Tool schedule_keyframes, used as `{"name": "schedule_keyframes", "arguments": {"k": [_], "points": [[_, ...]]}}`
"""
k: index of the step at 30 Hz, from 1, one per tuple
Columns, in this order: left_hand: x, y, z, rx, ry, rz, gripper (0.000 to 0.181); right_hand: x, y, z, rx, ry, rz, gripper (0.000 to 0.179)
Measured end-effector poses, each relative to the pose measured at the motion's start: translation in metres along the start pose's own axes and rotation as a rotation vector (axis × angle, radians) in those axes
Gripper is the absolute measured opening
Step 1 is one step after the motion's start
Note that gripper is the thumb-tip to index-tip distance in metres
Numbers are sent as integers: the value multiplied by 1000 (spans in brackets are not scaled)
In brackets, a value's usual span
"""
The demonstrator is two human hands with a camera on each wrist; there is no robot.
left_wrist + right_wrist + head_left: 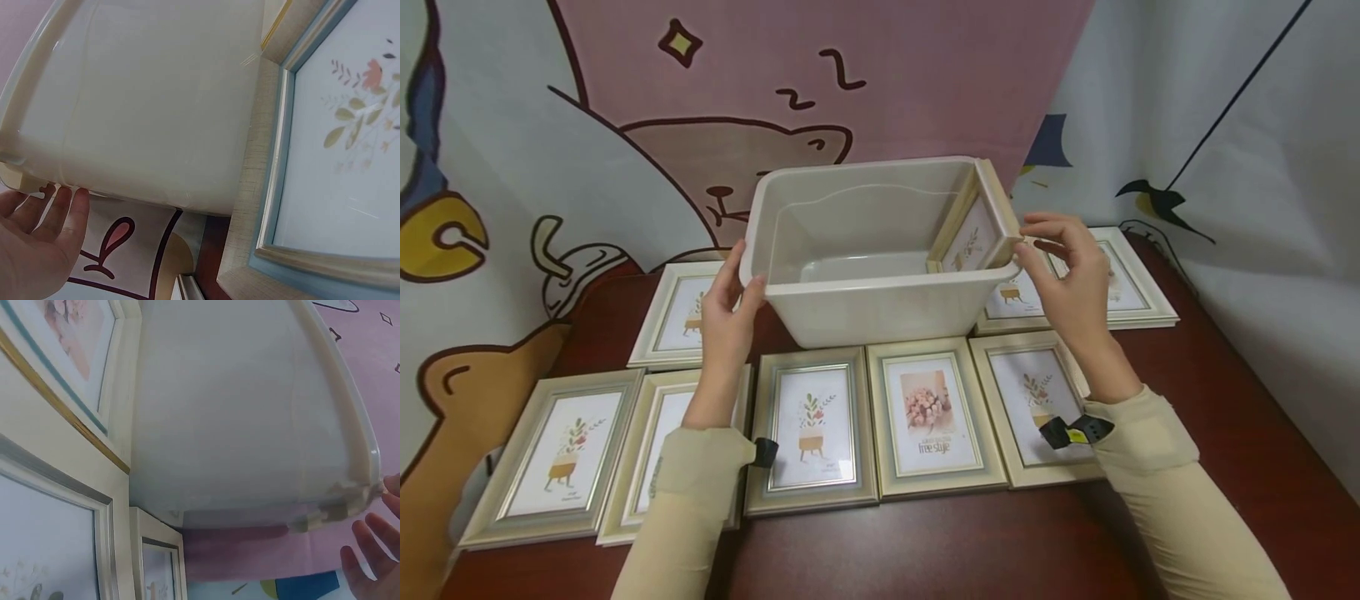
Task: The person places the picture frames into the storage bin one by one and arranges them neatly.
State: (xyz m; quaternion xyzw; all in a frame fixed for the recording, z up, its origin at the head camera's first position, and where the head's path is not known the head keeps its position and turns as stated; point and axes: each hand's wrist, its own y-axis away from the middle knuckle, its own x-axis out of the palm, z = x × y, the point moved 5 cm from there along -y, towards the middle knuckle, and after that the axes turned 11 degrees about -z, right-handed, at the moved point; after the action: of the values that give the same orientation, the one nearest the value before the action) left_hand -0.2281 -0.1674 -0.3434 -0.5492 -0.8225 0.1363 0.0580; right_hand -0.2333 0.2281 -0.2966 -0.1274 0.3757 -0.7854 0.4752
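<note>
A pale plastic bin (887,308) stands behind a front row of picture frames. My left hand (727,308) holds its left front corner, thumb at the front rim and fingers along the left side. In the left wrist view the fingertips (78,206) press up at the bin's edge. On the opposite side my right hand (1075,279) has thumb and index finger at the right rim, right beside a cream picture frame (992,196) that leans upright inside the bin. Its other fingers (372,540) spread loosely off the wall in the right wrist view.
Several frames lie in the front row, including one with a flower photo (927,417) and one with a plant print (811,429). More frames lie behind, at left (643,342) and right (1161,312), on a dark red table (925,550). A cartoon-printed cloth (910,75) hangs behind.
</note>
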Motion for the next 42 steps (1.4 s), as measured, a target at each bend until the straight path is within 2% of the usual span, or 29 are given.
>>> {"name": "schedule_keyframes", "arguments": {"k": [6,14,28,42], "points": [[1,-2,0,10,15,1,57,-13,0,-10,63,-37,-22,20],[2,-2,1,2,11,1,57,-29,5,-24,81,27,-12,20],[0,-1,1,-5,-2,-2,57,-53,15,-51,244,214,98,31],[0,0,1,-12,0,-4,58,-76,27,-75,332,390,245,40]]}}
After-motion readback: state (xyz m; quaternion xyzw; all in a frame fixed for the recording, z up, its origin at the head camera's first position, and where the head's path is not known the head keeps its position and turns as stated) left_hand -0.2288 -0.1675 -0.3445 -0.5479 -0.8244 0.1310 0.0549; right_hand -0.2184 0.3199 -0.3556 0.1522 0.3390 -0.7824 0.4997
